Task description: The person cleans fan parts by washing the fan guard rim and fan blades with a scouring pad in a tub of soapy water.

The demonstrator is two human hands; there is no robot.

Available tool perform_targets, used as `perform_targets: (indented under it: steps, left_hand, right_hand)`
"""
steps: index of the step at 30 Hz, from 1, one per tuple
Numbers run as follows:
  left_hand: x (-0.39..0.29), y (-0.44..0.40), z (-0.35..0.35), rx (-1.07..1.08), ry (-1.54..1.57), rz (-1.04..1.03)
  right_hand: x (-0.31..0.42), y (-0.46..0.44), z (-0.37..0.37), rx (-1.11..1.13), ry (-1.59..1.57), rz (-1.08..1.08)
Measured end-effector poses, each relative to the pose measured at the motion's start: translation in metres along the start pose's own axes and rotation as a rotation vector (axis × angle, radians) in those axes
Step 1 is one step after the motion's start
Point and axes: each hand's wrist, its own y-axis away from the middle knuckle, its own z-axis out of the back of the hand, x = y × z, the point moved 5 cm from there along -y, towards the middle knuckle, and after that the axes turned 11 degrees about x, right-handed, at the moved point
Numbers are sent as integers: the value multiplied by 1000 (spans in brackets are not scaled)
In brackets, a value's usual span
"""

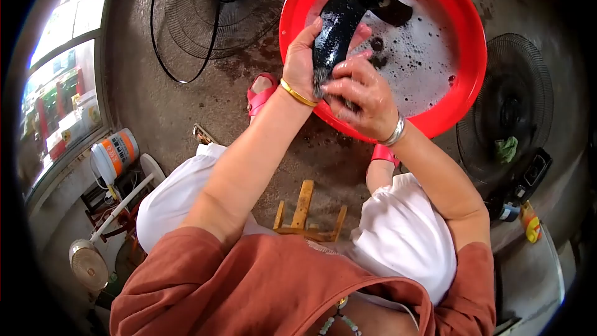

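My left hand (302, 59), with a gold bangle at the wrist, is closed around one blade of a wet black fan blade (336, 28). Its round hub and another blade reach over a red basin (476, 68) of soapy water (423, 56). My right hand (360, 93), wearing a silver bangle, presses curled fingers against the near end of the held blade. Something dark and mesh-like shows at those fingers, mostly hidden, so its kind is unclear. Foam clings to the right fingers and the blade.
Round wire fan guards lie on the floor, one at the upper left (180, 12) and one at the right (507, 99) with a green cloth (506, 149). A wooden stool (303, 205) stands between my legs. At the left are a white bucket (115, 154) and a small fan (89, 264).
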Motion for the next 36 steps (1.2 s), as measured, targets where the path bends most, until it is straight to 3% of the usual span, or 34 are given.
perform_targets:
  steps: [6, 9, 13, 14, 16, 19, 22, 23, 25, 27, 29, 33, 35, 36]
  left_hand:
    - [-8, -1, 3, 17, -46, 3]
    - [-15, -4, 11, 47, -119, 123]
    - [-21, 3, 19, 44, -230, 283]
    - [-22, 5, 19, 23, -324, 278]
    - [-22, 4, 26, 78, -217, 273]
    - [-24, 1, 42, 176, -64, 241]
    - [-27, 6, 25, 196, -14, 138]
    - [-24, 11, 14, 190, -35, 77]
    - [-25, 11, 7, 236, -27, 8]
    - [-23, 9, 13, 289, -10, 52]
    - [-18, 8, 10, 185, 12, 38]
    - [-13, 17, 12, 145, -116, 53]
    - [1, 18, 8, 219, 4, 15]
    - [2, 15, 24, 3, 65, -7]
  right_hand:
    - [-13, 37, -8, 316, -22, 61]
    - [-57, 54, 2, 302, 95, -177]
    - [-132, 62, 31, 247, 679, -570]
    - [-143, 68, 28, 302, 768, -667]
    - [-165, 87, 13, 415, 952, -858]
    - [-164, 108, -33, 925, 627, -720]
    - [-109, 66, -2, 268, 86, -522]
    - [-81, 47, 12, 145, 15, -600]
    - [-35, 18, 26, -11, 58, -416]
    - [1, -4, 22, 6, 68, -293]
    - [13, -18, 8, -30, 148, -109]
    - [23, -48, -13, 17, 185, -37]
    - [2, -54, -17, -10, 264, -44]
    - [-11, -57, -14, -19, 296, -72]
